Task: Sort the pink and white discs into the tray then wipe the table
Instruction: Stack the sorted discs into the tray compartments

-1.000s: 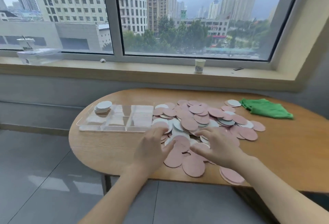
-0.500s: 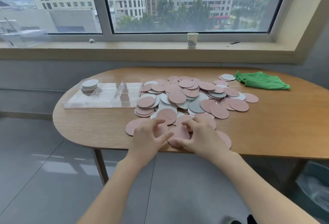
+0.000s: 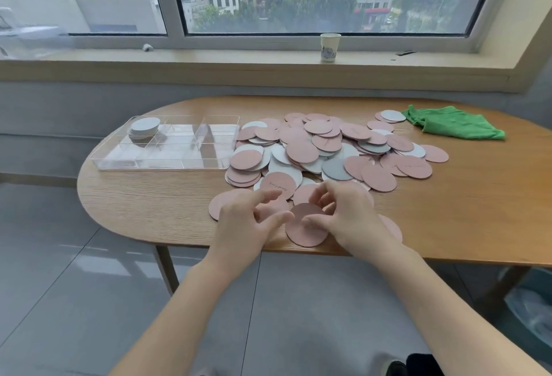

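Fingers (image 3: 268, 196) of our left hand (image 3: 239, 226) are loosely spread and half curled over the near edge of the surface (image 3: 143, 196), thumb reaching toward a pink disc (image 3: 304, 232) but not clearly gripping it. Our right hand (image 3: 349, 220) pinches that same disc, thumb on its face and fingers curled over its far rim. It looks slightly lifted at the back, though we cannot be sure.

Half a second ago both hands pressed flat-ish on the near discs. Now the right hand has singled one out and our view has dropped closer. We judge this as the start of gathering pink discs into a stack, with none yet carried over.

The pile (image 3: 328, 151) spreads across the middle of the surface, just right of the tray (image 3: 167, 163) and touching its end. Pink discs number roughly forty showing and white ones about fifteen, but overlaps hide more, so an exact count is not possible.

We count:
- one clear tray with several compartments
- one short stack of white discs (image 3: 145, 127) in its far-left compartment, with no pink ones in any
- one green cloth (image 3: 454, 124) at the far right, well apart from our hands
- one paper cup (image 3: 330, 46) on the windowsill

Wiping is a long way off.
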